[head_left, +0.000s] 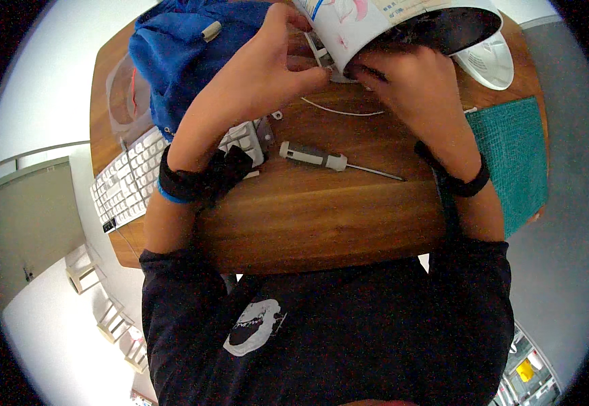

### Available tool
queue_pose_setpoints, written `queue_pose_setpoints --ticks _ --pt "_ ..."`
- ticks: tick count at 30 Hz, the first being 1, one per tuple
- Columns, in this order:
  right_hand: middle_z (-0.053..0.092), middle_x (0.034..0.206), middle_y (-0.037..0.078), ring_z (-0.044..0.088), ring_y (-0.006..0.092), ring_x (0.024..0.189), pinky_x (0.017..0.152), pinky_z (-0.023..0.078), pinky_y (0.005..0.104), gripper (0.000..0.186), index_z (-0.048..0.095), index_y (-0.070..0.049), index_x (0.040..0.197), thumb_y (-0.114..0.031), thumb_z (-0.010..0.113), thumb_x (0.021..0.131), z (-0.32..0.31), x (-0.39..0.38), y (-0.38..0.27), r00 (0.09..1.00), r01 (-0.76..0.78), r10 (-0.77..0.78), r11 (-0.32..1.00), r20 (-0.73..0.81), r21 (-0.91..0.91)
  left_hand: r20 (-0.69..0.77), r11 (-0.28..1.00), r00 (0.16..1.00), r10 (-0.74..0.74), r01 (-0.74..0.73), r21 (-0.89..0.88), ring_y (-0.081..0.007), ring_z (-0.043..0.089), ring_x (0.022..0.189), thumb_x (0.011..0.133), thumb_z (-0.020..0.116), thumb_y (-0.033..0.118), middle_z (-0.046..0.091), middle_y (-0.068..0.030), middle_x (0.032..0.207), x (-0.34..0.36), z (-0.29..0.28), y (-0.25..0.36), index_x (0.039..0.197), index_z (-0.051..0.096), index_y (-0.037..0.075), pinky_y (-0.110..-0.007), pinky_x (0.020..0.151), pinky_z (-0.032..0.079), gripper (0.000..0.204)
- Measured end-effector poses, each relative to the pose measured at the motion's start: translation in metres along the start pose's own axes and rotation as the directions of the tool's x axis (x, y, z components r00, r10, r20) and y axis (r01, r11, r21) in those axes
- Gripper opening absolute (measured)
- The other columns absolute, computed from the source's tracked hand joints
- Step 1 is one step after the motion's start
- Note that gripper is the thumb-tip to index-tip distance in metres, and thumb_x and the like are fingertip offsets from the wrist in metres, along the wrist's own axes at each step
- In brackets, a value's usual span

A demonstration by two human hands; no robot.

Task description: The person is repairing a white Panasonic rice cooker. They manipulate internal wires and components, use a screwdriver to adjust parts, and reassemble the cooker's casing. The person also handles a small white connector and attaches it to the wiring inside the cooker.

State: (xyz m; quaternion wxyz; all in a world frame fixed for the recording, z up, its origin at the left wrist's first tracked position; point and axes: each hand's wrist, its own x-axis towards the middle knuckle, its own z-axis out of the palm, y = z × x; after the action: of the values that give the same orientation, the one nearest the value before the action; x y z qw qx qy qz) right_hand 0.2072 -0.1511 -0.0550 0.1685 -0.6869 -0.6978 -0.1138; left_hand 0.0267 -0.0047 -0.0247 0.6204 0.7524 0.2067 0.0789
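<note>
A white cylindrical appliance housing (340,35) with pink printing lies tipped at the top of the view, its dark hollow end facing me. My left hand (267,71) is at its left side, fingers against the wall and thumb by the lower rim. My right hand (413,74) curls at the lower rim, its fingertips partly hidden in the opening. Beneath the hands a thin white cable (342,110) runs over the wooden table (321,223). Nearer to me lies a screwdriver (313,157) with a white and grey handle, its shaft pointing right.
Blue cloth (179,57) is heaped at the far left, behind a white keyboard (128,177). At the right are a white vented plastic cover (492,64) and a green cutting mat (514,159). Small metal parts (266,130) lie beside the keyboard.
</note>
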Motion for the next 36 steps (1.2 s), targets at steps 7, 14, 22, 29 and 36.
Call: queue_pose_setpoints --ticks 7,14,22,29,36 --pt "0.074 0.081 0.013 0.073 0.0357 0.074 0.066 0.06 0.049 0.016 0.08 -0.02 0.101 -0.027 0.075 0.088 0.003 -0.002 0.011 0.999 -0.002 0.003 1.0 -0.035 0.031 -0.005 0.979 0.989 0.146 -0.144 0.148 -0.0211 0.069 0.11 0.096 0.073 0.008 0.069 -0.0146 0.125 -0.002 0.0 -0.024 0.143 0.051 0.001 -0.033 0.093 0.058 0.052" --pt "0.076 0.086 0.013 0.073 0.0361 0.078 0.071 0.06 0.0459 0.017 0.082 -0.017 0.1 -0.026 0.079 0.086 -0.007 0.002 0.01 1.0 0.003 -0.005 0.993 0.017 0.122 0.091 0.966 0.994 0.057 -0.078 0.248 -0.015 0.07 0.101 0.097 0.072 0.01 0.075 -0.0075 0.112 0.003 -0.006 -0.024 0.135 0.062 -0.002 -0.029 0.094 0.056 0.041" --pt "0.073 0.08 0.013 0.072 0.0364 0.069 0.059 0.057 0.0474 0.014 0.078 -0.015 0.094 -0.025 0.074 0.085 -0.016 -0.002 -0.002 0.994 -0.107 0.11 0.99 -0.026 0.087 0.022 0.948 0.998 0.067 -0.07 0.309 -0.0124 0.069 0.098 0.097 0.072 0.012 0.075 -0.0057 0.106 0.001 0.0 -0.019 0.13 0.065 0.0 -0.028 0.086 0.056 0.036" --pt "0.074 0.08 0.009 0.073 0.0316 0.071 0.061 0.059 0.0445 0.015 0.081 -0.021 0.095 -0.032 0.076 0.086 -0.002 -0.012 -0.011 0.984 -0.164 0.163 0.986 -0.067 -0.011 0.042 0.962 0.998 0.036 -0.046 0.27 -0.0156 0.07 0.107 0.094 0.072 0.006 0.074 -0.0126 0.116 0.003 -0.001 -0.017 0.13 0.063 -0.007 -0.03 0.093 0.057 0.039" --pt "0.075 0.086 0.007 0.073 0.0306 0.075 0.063 0.06 0.0442 0.019 0.081 -0.022 0.1 -0.031 0.078 0.084 0.0 -0.015 -0.012 0.984 -0.144 0.148 0.989 -0.098 0.043 0.061 0.982 0.998 0.005 -0.017 0.188 -0.0166 0.069 0.111 0.095 0.071 0.005 0.074 -0.0123 0.117 0.003 0.001 -0.016 0.126 0.063 -0.007 -0.03 0.097 0.056 0.034"
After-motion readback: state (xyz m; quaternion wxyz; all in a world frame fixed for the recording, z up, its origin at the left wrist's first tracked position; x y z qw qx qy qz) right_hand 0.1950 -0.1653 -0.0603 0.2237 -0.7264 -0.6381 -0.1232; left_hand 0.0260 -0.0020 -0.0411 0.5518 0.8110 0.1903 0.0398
